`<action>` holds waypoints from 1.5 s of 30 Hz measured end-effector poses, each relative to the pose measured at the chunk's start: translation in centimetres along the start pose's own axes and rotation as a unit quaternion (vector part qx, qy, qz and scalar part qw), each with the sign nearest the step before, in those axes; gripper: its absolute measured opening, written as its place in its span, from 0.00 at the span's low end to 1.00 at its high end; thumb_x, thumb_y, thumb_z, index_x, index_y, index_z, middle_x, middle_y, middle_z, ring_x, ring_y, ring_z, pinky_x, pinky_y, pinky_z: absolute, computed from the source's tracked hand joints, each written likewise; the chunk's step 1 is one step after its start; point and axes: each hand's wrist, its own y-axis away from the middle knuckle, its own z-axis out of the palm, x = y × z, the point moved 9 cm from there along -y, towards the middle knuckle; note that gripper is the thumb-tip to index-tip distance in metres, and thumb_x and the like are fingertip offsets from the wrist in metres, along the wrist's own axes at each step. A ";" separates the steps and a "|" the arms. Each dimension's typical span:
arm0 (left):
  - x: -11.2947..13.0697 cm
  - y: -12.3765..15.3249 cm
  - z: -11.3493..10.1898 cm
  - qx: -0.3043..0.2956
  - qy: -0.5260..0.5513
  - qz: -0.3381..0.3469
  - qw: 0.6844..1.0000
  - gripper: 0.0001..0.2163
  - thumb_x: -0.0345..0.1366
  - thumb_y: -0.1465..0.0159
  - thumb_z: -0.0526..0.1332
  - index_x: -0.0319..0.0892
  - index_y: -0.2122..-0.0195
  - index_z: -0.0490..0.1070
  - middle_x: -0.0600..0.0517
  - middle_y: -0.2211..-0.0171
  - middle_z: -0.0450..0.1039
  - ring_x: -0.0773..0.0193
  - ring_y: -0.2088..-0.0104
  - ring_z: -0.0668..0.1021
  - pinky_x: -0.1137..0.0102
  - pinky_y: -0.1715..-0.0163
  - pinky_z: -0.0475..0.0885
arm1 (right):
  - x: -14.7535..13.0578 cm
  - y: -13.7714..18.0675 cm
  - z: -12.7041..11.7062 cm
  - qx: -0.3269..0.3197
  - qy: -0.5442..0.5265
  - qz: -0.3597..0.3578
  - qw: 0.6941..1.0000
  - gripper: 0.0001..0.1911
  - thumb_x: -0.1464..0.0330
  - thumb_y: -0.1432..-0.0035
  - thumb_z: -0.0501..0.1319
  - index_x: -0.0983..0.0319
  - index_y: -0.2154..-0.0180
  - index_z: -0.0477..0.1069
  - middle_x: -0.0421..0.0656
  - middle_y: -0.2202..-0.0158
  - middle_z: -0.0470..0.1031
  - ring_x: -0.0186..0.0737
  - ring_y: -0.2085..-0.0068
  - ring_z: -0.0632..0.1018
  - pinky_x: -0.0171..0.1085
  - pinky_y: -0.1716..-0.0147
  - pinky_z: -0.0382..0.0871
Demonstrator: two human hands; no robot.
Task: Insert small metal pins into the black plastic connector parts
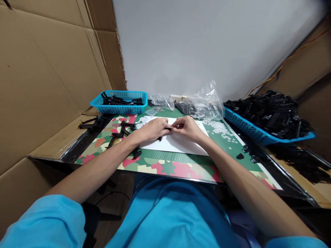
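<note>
My left hand (156, 128) is closed over a black plastic part, mostly hidden by the fingers; one dark end (160, 138) pokes out below them. Close by on the right, my right hand (189, 128) pinches a thin, shiny, pointed tool (173, 127), too small to name surely. Its tip meets the dark piece at the left fingertips. Both hands are above a white sheet (178, 144) lying on the patterned mat. Several small whitish discs (217, 127) are scattered beyond the sheet, on both sides.
Black plastic parts (121, 132) lie left of the sheet. Two blue baskets of black parts stand at the back left (119, 109) and the right (261, 136). Clear plastic bags (204, 105) rest against the wall. Cardboard (51, 62) walls in the left side.
</note>
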 end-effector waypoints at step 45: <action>-0.6 0.0 0.5 0.001 -0.009 0.021 1.000 0.12 0.38 0.25 0.60 0.41 0.65 0.78 0.48 0.64 0.71 0.63 0.67 0.74 0.66 0.65 0.65 | -1.4 0.2 1.0 0.043 0.105 -0.039 0.993 0.10 0.76 0.47 0.64 0.65 0.72 0.86 0.43 0.75 0.74 0.35 0.74 0.67 0.38 0.71 0.56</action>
